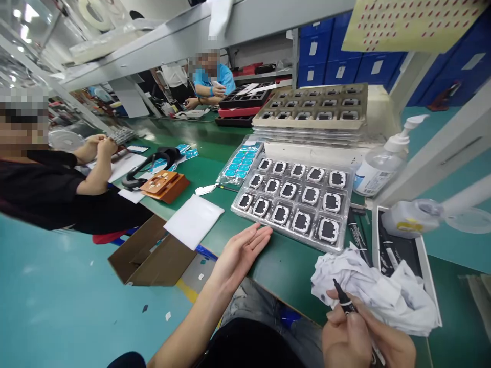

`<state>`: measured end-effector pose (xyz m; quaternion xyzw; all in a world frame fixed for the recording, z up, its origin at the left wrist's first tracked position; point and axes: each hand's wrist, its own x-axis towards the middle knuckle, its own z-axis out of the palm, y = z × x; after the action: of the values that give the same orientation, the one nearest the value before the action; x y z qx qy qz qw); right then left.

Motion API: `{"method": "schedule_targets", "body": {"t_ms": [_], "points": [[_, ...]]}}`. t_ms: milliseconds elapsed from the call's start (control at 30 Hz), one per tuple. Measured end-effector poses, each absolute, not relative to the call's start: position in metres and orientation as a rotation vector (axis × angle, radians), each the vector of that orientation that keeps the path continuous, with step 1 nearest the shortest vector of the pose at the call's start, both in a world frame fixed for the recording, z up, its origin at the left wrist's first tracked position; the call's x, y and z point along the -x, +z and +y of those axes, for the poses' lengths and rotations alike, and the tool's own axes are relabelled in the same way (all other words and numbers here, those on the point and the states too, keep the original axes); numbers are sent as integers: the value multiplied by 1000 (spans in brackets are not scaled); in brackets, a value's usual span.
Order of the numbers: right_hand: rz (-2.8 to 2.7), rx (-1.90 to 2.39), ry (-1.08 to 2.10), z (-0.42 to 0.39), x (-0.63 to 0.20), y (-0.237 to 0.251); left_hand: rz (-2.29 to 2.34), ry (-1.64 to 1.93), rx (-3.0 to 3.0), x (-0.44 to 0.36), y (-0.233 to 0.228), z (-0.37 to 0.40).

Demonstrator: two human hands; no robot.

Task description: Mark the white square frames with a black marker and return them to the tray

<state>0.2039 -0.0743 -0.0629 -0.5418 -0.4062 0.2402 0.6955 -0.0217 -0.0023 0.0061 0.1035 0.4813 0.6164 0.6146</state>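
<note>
The workbench [291, 266] has a dark green top and runs away from the seated person toward 11 o'clock, under a grey overhead shelf [199, 30]. The floor is teal. Blue bins [337, 56] stand stacked at 1 o'clock.

A clear tray [297, 202] of square black-and-white parts lies at 12 o'clock from the hands; behind it sits a stack of beige trays [314, 110]. A pump bottle [379, 163] stands at 2 o'clock. A white sheet [194, 220] lies at 10 o'clock, near the bench edge. A crumpled white cloth [376, 286] rests just beyond the right hand.

The right hand [364, 342] is closed around a black pen [345, 299], its tip pointing up toward 11 o'clock and overlapping the cloth. The pen is slim and dark, with a white band near the fingers.

The left hand [240, 250] rests open at the bench edge, palm up, fingers together, holding nothing.

Two other people sit at 9 and 11 o'clock.
</note>
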Motion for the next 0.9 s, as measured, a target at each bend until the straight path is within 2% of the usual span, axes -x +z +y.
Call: {"method": "schedule_targets", "body": {"t_ms": [367,567,900], "points": [[-822,1066,421,-71,-189,-41,928,1572,-464,0,40,29],[-784,987,305,-63,-190,-62,932,1711,-426,-18,47,53],[-847,964,214,-62,-184,-65,1006,1932,-488,6,57,10]]}}
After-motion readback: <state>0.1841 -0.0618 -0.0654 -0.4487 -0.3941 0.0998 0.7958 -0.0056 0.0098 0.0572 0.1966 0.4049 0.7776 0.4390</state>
